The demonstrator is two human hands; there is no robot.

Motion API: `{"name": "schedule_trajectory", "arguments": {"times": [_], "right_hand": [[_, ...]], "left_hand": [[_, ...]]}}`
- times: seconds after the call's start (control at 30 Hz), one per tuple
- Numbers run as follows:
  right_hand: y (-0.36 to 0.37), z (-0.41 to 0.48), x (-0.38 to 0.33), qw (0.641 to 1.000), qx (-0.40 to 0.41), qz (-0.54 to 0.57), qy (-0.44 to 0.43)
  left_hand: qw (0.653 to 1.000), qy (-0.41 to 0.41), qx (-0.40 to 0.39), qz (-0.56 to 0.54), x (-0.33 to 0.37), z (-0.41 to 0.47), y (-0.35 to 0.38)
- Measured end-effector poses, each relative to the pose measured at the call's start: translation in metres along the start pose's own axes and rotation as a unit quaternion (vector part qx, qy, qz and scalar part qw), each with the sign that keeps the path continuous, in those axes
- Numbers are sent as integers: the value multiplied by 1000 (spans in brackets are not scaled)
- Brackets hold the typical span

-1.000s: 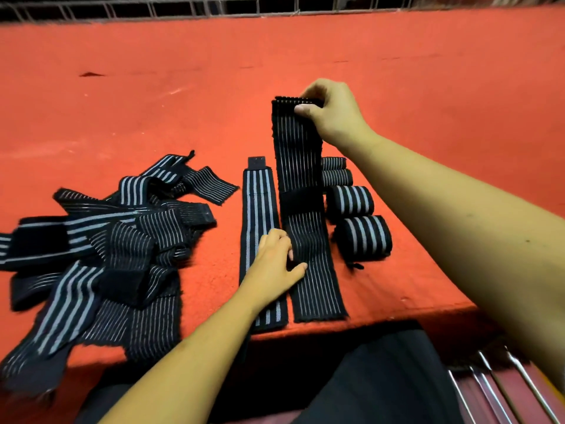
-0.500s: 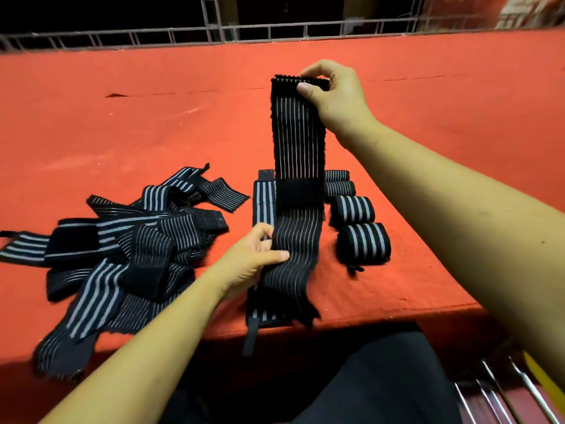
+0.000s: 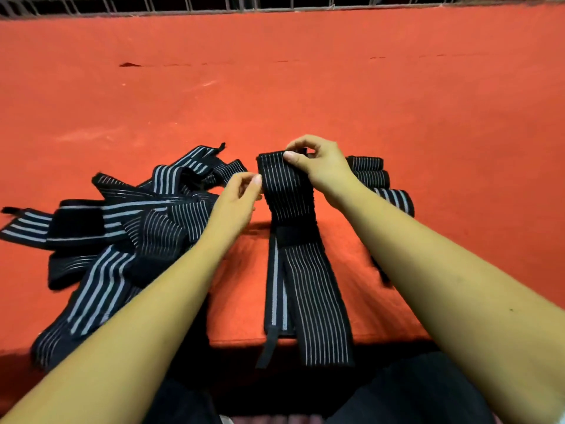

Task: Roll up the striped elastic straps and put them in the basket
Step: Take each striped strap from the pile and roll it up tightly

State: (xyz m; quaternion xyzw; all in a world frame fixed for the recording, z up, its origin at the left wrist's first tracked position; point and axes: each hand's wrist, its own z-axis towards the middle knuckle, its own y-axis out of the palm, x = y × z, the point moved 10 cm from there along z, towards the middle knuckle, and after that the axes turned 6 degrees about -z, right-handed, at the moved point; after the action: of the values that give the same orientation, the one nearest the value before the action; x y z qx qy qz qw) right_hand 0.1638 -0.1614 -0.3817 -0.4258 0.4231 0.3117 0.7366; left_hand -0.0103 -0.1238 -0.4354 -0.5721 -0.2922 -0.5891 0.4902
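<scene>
A long black strap with thin white stripes (image 3: 308, 289) runs from mid-table over the near edge, its tail hanging off. My right hand (image 3: 318, 166) pinches its far end between thumb and fingers. My left hand (image 3: 238, 200) is at the strap's left edge just below that end, fingertips curled against it. Under this strap lies a second flat strap with broad pale stripes (image 3: 276, 289). Rolled straps (image 3: 376, 179) sit in a row behind my right wrist. No basket is in view.
A tangled pile of unrolled striped straps (image 3: 122, 234) covers the table's left front. The table has an orange-red cloth (image 3: 305, 96), and a metal rail (image 3: 275, 3) runs along its far side. My dark-clothed lap is below the near edge.
My right hand has brought the strap's far end down and toward me. My left hand has moved up from the strap's middle to its upper left edge.
</scene>
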Motion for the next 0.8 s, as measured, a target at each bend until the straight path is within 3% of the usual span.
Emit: {"name": "schedule_trajectory", "arguments": {"times": [0.13, 0.3, 0.47, 0.8], "right_hand": [[14, 2, 23, 1000, -7, 5, 2], [15, 9, 65, 999, 48, 22, 11], [20, 7, 100, 996, 72, 43, 24], [23, 11, 94, 997, 70, 35, 6]], "left_hand": [[999, 45, -14, -3, 1, 28, 19], [996, 25, -21, -87, -32, 57, 34], [994, 41, -10, -101, -50, 67, 50], [985, 63, -23, -158, -47, 70, 45]]}}
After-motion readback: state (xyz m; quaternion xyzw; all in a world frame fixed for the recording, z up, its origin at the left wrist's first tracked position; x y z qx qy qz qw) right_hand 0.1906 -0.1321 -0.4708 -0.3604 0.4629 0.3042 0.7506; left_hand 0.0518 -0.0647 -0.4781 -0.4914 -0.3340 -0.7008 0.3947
